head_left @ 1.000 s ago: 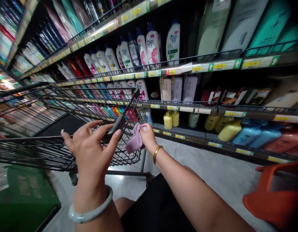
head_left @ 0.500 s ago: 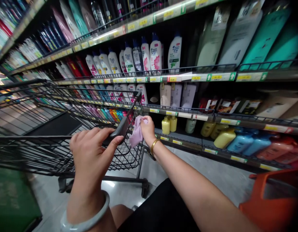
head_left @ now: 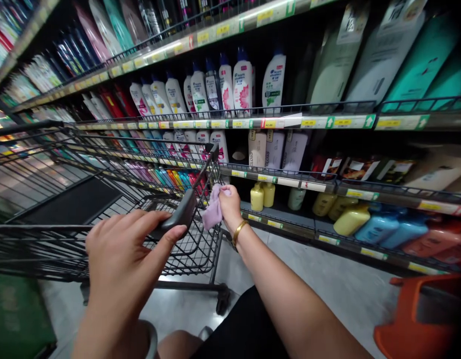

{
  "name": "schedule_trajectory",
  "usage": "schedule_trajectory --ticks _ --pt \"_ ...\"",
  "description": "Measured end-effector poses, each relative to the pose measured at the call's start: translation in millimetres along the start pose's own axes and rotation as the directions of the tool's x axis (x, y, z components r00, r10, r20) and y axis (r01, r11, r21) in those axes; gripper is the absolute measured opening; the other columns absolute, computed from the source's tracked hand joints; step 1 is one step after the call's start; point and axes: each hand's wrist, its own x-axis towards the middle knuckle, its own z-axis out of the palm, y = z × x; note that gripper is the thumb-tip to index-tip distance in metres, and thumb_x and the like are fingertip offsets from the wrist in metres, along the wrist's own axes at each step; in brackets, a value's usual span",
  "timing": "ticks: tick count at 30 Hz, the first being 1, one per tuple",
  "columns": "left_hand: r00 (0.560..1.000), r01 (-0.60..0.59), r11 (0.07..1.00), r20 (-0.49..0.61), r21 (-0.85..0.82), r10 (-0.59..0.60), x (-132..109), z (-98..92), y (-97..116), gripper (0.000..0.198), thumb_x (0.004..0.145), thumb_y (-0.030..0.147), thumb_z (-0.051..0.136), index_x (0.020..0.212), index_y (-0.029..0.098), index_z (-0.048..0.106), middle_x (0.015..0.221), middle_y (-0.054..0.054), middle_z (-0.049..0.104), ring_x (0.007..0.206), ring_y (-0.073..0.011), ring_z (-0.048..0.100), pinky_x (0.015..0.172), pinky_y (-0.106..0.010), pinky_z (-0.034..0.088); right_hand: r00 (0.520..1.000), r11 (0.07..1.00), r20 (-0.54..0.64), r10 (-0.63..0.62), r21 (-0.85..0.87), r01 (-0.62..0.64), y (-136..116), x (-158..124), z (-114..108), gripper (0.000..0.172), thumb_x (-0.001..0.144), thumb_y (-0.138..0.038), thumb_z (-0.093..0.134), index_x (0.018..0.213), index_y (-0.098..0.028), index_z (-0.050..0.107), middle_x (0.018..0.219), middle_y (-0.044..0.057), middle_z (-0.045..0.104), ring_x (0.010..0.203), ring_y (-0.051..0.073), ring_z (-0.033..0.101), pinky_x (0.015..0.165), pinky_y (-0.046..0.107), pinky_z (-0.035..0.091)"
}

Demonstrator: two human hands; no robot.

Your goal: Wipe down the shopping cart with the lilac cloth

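Note:
My left hand [head_left: 125,249] is wrapped round the dark handle [head_left: 181,212] of a black wire shopping cart [head_left: 178,254], thumb along the near side. Its far fingers are partly hidden by the hand itself. Just to the right, my right hand [head_left: 230,204] is closed on a crumpled light purple cloth [head_left: 213,212], which hangs down beside the cart's corner upright. A gold bracelet [head_left: 239,232] circles the right wrist, and a pale bangle [head_left: 151,339] sits on the left.
Shelves [head_left: 248,122] of shampoo bottles [head_left: 242,85] run along the far side. Low down stand yellow pump bottles [head_left: 256,197]. An orange plastic object [head_left: 398,324] is at lower right, a green box [head_left: 21,314] at lower left. A cart wheel [head_left: 223,299] rests on the grey tiled floor.
My left hand sits lower and further left in view, still on the handle. The right hand and purple cloth have shifted slightly down. The view has moved a little.

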Motion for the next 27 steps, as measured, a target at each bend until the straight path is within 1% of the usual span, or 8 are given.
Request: schedule_trajectory --ticks 6,13,15,18,20,23,25,27 --pt "1.000 0.023 0.998 0.002 -0.059 -0.023 -1 -1.1 10 0.052 0.092 0.074 0.051 0.083 0.028 0.072 0.071 -0.002 0.069 0.069 -0.0246 0.059 0.068 -0.041 0.037 0.987 0.984 0.052 -0.153 0.098 0.148 -43 -11 -2 0.014 0.084 -0.036 0.066 0.089 -0.024 0.062 0.093 0.001 0.068 0.086 0.016 0.061 0.081 0.028 0.050" --pt "0.999 0.034 0.996 -0.017 -0.081 -0.036 -3 2.3 44 0.048 0.092 0.071 0.054 0.086 0.028 0.073 0.078 -0.002 0.073 0.076 -0.0248 0.063 0.074 -0.040 0.038 0.999 0.998 -0.041 0.024 0.055 -0.022 -33 -2 -20 0.019 0.082 -0.037 0.068 0.088 -0.022 0.059 0.083 -0.001 0.064 0.075 0.015 0.059 0.072 0.027 0.048" --pt "0.999 0.031 0.999 -0.035 -0.040 -0.033 -2 6.2 57 0.045 0.094 0.068 0.055 0.089 0.028 0.074 0.081 -0.003 0.074 0.078 -0.0257 0.064 0.076 -0.041 0.037 0.998 0.998 -0.056 -0.026 0.056 0.029 -48 -4 -26 0.015 0.082 -0.035 0.067 0.088 -0.022 0.060 0.085 -0.001 0.066 0.079 0.015 0.060 0.076 0.027 0.049" --pt "0.998 0.018 1.000 -0.068 0.018 -0.016 -1 11.8 73 0.046 0.095 0.068 0.053 0.091 0.028 0.075 0.080 -0.004 0.074 0.079 -0.0268 0.064 0.076 -0.042 0.035 0.979 0.978 -0.042 -0.201 0.053 0.203 -73 -7 -36 0.014 0.083 -0.035 0.066 0.089 -0.024 0.062 0.090 -0.001 0.068 0.084 0.015 0.060 0.081 0.028 0.048" --pt "0.997 0.002 0.999 -0.081 0.044 0.002 2 15.4 82 0.046 0.096 0.067 0.052 0.093 0.028 0.075 0.080 -0.004 0.073 0.081 -0.0277 0.063 0.077 -0.043 0.034 0.970 0.970 -0.033 -0.241 0.031 0.242 -77 -6 -45 0.014 0.083 -0.036 0.067 0.089 -0.024 0.063 0.090 -0.002 0.068 0.082 0.015 0.059 0.080 0.027 0.048" --pt "0.996 -0.026 0.997 -0.088 0.068 0.032 6 20.9 91 0.041 0.098 0.062 0.052 0.094 0.027 0.074 0.081 -0.005 0.073 0.083 -0.0286 0.062 0.079 -0.044 0.033 0.999 0.999 -0.017 -0.037 0.005 0.037 -62 -3 -59 0.013 0.077 -0.033 0.068 0.081 -0.023 0.061 0.079 -0.004 0.063 0.072 0.014 0.055 0.070 0.026 0.045" --pt "0.995 -0.043 0.996 -0.086 0.078 0.050 9 24.6 95 0.038 0.099 0.058 0.052 0.094 0.027 0.074 0.084 -0.006 0.073 0.084 -0.0291 0.061 0.080 -0.045 0.033 0.993 0.993 -0.003 0.114 0.010 -0.114 -54 -5 -67 0.016 0.073 -0.032 0.070 0.076 -0.022 0.058 0.069 -0.005 0.057 0.065 0.013 0.052 0.063 0.025 0.042" --pt "0.994 -0.071 0.995 -0.075 0.064 0.076 12 28.2 96 0.037 0.100 0.055 0.051 0.097 0.026 0.073 0.087 -0.007 0.074 0.085 -0.0293 0.061 0.081 -0.045 0.034 0.988 0.987 0.009 0.152 0.050 -0.152 -58 -10 -73 0.019 0.071 -0.034 0.070 0.075 -0.022 0.057 0.065 -0.007 0.054 0.061 0.012 0.050 0.058 0.024 0.040"
